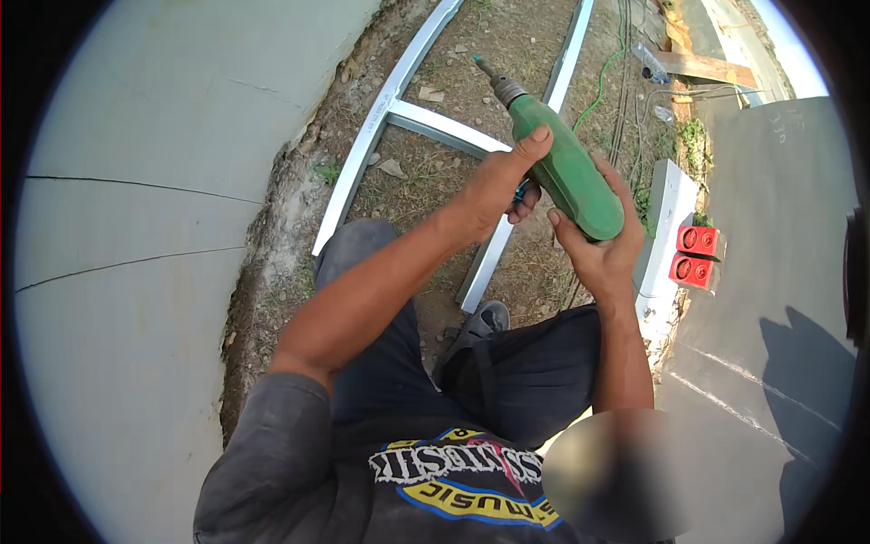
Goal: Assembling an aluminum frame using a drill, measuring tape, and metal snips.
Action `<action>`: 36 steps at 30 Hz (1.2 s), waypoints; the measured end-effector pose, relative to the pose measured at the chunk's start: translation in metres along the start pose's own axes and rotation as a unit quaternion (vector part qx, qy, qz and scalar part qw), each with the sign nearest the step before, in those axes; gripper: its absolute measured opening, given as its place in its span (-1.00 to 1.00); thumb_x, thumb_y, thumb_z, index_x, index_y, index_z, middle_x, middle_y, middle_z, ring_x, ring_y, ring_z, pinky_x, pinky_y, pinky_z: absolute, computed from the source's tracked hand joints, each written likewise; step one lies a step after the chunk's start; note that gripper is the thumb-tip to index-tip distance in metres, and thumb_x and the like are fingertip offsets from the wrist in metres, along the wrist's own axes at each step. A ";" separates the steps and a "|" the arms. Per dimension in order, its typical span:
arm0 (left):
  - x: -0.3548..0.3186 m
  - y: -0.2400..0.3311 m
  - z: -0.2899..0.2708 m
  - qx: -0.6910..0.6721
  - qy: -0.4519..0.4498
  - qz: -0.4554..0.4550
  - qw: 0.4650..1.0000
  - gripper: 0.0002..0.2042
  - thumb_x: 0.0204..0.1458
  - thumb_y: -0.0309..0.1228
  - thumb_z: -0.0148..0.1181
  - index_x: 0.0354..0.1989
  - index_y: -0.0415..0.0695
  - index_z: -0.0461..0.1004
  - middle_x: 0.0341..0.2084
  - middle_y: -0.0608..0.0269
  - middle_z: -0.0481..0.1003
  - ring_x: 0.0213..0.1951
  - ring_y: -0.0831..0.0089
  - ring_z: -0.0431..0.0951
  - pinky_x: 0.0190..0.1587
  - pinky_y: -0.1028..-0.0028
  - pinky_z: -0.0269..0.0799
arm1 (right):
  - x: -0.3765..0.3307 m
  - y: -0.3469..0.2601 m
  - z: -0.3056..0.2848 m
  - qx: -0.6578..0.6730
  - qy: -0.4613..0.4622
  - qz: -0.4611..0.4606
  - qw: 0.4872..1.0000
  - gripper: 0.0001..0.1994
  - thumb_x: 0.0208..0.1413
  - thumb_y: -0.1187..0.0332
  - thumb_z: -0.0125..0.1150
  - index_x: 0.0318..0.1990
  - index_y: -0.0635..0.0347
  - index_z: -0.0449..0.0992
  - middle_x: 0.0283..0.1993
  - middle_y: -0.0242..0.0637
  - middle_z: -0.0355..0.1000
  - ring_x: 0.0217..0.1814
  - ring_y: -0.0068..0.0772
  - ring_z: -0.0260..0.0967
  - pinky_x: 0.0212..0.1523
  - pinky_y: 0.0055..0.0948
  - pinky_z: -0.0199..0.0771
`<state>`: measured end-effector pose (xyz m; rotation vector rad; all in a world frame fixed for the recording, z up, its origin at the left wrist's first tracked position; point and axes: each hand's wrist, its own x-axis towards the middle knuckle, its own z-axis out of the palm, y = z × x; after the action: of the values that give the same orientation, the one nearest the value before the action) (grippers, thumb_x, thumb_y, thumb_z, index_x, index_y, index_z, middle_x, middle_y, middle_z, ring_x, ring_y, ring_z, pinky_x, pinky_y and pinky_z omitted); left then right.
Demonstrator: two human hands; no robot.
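Note:
A green power drill (571, 168) is held up in front of me, its chuck (506, 88) and teal-tipped bit pointing away and to the left. My left hand (503, 190) closes on it near the front, thumb along the casing and fingers curled underneath. Something small and teal shows among those fingers, too little to name. Around the rounded rear end wraps my right hand (607, 240). Below the drill, galvanized metal channels lie on the ground: a left rail (364, 150), a right rail (489, 263) and a crosspiece (439, 126) between them.
A grey concrete surface (154, 227) lies at left, with a rough dirt edge. A green cord (602, 83) and dark cables run at right. Beyond are a plastic bottle (650, 63), a wooden plank (707, 68), a white beam (668, 204) and red boxes (698, 241). My shoe (490, 319) is near the right rail.

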<state>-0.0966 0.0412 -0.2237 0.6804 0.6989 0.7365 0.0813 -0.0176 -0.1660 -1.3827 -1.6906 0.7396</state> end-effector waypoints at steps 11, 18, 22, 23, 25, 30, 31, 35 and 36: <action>-0.061 0.022 -0.169 0.112 0.287 0.034 0.951 -0.79 0.32 -0.40 -0.03 -0.09 -0.24 0.50 -0.61 0.42 0.36 -0.63 0.65 0.29 -0.63 0.60 0.15 | -0.002 0.043 -0.043 0.053 0.130 0.068 0.988 -0.38 -0.04 0.58 0.44 0.23 0.40 0.37 0.07 -0.11 0.52 0.07 -0.39 0.49 0.09 -0.42 0.50; -0.136 -0.037 -0.235 0.129 0.404 -0.040 0.905 -0.75 0.31 -0.20 0.05 -0.28 -0.13 0.47 -0.69 0.48 0.27 -0.68 0.63 0.23 -0.66 0.56 0.07 | -0.006 0.035 -0.072 0.023 0.072 0.126 0.989 -0.41 -0.05 0.59 0.41 0.20 0.40 0.38 0.05 -0.13 0.53 0.06 -0.40 0.49 0.08 -0.41 0.49; -0.154 -0.056 -0.252 0.116 0.435 -0.090 0.888 -0.74 0.31 -0.20 0.05 -0.31 -0.12 0.44 -0.69 0.47 0.25 -0.70 0.62 0.20 -0.67 0.54 0.04 | 0.000 0.026 -0.089 0.027 0.056 0.126 0.990 -0.41 -0.05 0.61 0.39 0.21 0.38 0.38 0.03 -0.16 0.53 0.05 -0.40 0.49 0.10 -0.41 0.46; -0.157 -0.057 -0.256 0.118 0.442 -0.075 0.886 -0.74 0.31 -0.20 0.05 -0.31 -0.12 0.44 -0.69 0.47 0.25 -0.70 0.62 0.20 -0.67 0.54 0.04 | 0.002 0.024 -0.092 0.038 0.053 0.141 0.988 -0.41 -0.06 0.61 0.40 0.21 0.38 0.38 0.03 -0.17 0.53 0.05 -0.40 0.48 0.11 -0.41 0.46; -0.156 -0.055 -0.266 0.095 0.440 -0.086 0.889 -0.75 0.32 -0.22 0.04 -0.28 -0.14 0.44 -0.70 0.46 0.23 -0.69 0.62 0.20 -0.67 0.53 0.05 | 0.007 0.021 -0.099 0.038 0.036 0.150 0.987 -0.41 -0.06 0.62 0.39 0.21 0.37 0.39 0.04 -0.19 0.52 0.07 -0.41 0.47 0.13 -0.40 0.44; -0.149 -0.034 -0.284 0.029 0.443 -0.070 0.893 -0.83 0.32 -0.35 -0.01 -0.14 -0.16 0.46 -0.66 0.44 0.27 -0.64 0.57 0.25 -0.62 0.50 0.13 | 0.017 0.015 -0.107 0.021 0.026 0.147 0.989 -0.40 -0.06 0.62 0.37 0.22 0.35 0.39 0.06 -0.20 0.51 0.08 -0.42 0.47 0.13 -0.42 0.43; -0.146 -0.031 -0.287 0.015 0.445 -0.060 0.893 -0.84 0.31 -0.37 -0.02 -0.12 -0.16 0.46 -0.65 0.44 0.27 -0.64 0.56 0.26 -0.60 0.51 0.15 | 0.019 0.014 -0.107 0.034 0.047 0.157 0.986 -0.40 -0.06 0.62 0.37 0.22 0.35 0.39 0.06 -0.20 0.51 0.08 -0.42 0.47 0.12 -0.42 0.44; -0.136 -0.026 -0.297 0.011 0.438 -0.053 0.897 -0.84 0.31 -0.39 -0.01 -0.08 -0.15 0.47 -0.65 0.44 0.28 -0.62 0.55 0.27 -0.58 0.52 0.18 | 0.028 0.015 -0.110 0.027 0.038 0.181 0.982 -0.39 -0.07 0.62 0.37 0.23 0.34 0.39 0.06 -0.21 0.51 0.07 -0.43 0.47 0.08 -0.43 0.47; -0.133 -0.027 -0.300 0.013 0.434 -0.056 0.899 -0.84 0.31 -0.39 -0.01 -0.08 -0.15 0.47 -0.65 0.44 0.28 -0.62 0.55 0.27 -0.58 0.52 0.18 | 0.029 0.016 -0.111 0.022 0.038 0.184 0.982 -0.39 -0.07 0.62 0.37 0.23 0.34 0.39 0.06 -0.21 0.51 0.07 -0.43 0.47 0.08 -0.43 0.47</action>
<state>-0.3869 0.0116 -0.3757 0.2973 1.5546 0.9221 0.1830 0.0087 -0.1177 -1.6930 -1.3654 0.9091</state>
